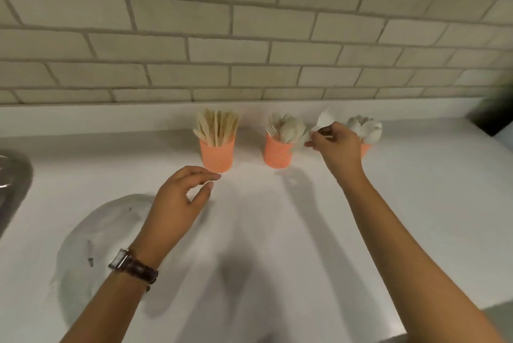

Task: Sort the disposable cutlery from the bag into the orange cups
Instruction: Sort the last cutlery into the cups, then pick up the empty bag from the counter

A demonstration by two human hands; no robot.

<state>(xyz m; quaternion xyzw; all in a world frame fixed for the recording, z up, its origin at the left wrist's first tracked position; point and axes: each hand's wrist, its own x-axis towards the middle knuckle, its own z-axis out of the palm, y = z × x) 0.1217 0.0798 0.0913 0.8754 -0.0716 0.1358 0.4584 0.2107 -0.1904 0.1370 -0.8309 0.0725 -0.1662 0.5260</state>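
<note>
**Three cups filled, one piece in my right hand**

I count three orange cups in a row near the tiled wall [249,37], all upright on the white counter [416,190]. The left cup [217,155] holds a bunch of knives [217,127], handles down and blades pointing up, fanned a little. The middle cup [278,154] holds forks [286,127], tines up. The right cup [366,149] is mostly hidden behind my right hand [337,145]; spoons [366,127] stand in it, bowls up. The pieces in each cup are too crowded and blurred for me to count.

My right hand is raised between the middle and right cups, thumb and fingers pinching a white utensil [324,119]. Its long axis is slanted, broad end up toward the wall, the lower end down toward the middle cup. Blur keeps me from telling whether it is one piece or more.

My left hand [180,198], with one wristwatch [130,263], hovers in front of the left cup, fingers loosely curled, holding nothing.

One clear plastic bag [102,231] lies flat on the counter, left of that hand. A metal sink [14,176] edge shows at far left.
</note>
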